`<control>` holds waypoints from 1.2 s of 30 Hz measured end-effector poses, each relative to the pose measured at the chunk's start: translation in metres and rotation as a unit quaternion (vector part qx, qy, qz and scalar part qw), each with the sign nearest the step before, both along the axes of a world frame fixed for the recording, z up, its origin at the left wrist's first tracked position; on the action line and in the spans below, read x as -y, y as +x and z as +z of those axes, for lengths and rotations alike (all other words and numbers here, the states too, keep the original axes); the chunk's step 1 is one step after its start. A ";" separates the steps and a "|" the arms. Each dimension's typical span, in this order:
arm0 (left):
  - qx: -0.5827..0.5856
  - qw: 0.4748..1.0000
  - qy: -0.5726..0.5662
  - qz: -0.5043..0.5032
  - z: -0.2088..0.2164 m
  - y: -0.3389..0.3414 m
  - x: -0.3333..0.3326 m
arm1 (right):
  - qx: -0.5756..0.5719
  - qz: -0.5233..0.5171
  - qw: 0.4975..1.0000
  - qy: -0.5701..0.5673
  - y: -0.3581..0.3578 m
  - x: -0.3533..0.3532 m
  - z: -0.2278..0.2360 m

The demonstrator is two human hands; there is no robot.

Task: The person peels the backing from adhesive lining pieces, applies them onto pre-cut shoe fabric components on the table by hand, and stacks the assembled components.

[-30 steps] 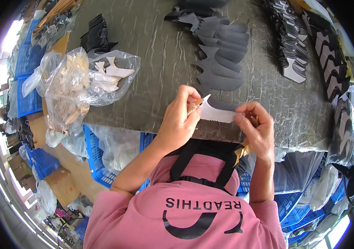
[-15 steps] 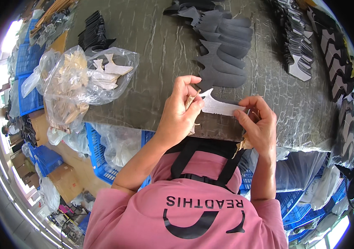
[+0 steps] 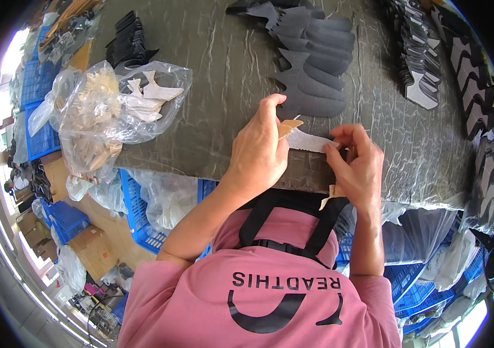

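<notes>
Near the table's front edge, a white cut-out piece (image 3: 309,141) stretches between my hands. My right hand (image 3: 360,165) pinches its right end between thumb and fingertips. A strip of tan paper (image 3: 331,196) hangs below that palm. My left hand (image 3: 261,148) is closed at the piece's left end, where a folded flap of tan backing paper (image 3: 288,127) sticks up at the fingers. Its index fingertip reaches to the edge of the overlapping row of black cut-out pieces (image 3: 316,93) just beyond. How the left thumb grips is partly hidden.
On the left, a clear plastic bag (image 3: 99,116) holds tan and white scraps, with a black stack (image 3: 126,43) behind it. Rows of black-and-white pieces (image 3: 420,90) lie on the right of the covered table (image 3: 218,75). Blue crates (image 3: 137,214) stand below the front edge.
The left hand has turned and shifted slightly right, and the tan paper now folds up over the white piece's left end. The right hand keeps its pinch, a little lower.
</notes>
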State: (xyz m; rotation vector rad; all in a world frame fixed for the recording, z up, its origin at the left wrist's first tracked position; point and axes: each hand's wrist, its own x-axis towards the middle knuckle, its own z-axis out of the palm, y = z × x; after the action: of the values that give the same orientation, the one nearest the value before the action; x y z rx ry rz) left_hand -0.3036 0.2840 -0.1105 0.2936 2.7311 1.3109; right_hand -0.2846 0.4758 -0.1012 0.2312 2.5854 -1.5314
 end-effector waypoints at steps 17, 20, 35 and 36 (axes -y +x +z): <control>-0.064 0.986 -0.144 -0.051 0.005 -0.001 -0.009 | 0.013 -0.001 0.999 0.044 -0.004 0.005 -0.001; -0.032 0.985 -0.163 -0.050 0.006 -0.001 -0.006 | 0.022 0.000 0.998 0.052 -0.005 0.006 -0.001; -0.173 0.955 -0.173 -0.169 -0.003 0.031 0.030 | -0.090 0.065 0.985 0.132 0.003 0.005 0.001; -0.174 0.955 -0.172 -0.167 -0.002 0.031 0.031 | -0.090 0.074 0.984 0.136 0.003 0.004 0.002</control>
State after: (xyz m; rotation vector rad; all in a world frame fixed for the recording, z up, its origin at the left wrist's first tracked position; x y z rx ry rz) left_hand -0.2723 0.2529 -0.1129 0.9807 2.9362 0.7382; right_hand -0.2818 0.4718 -0.0993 -0.0787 2.8742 -1.1994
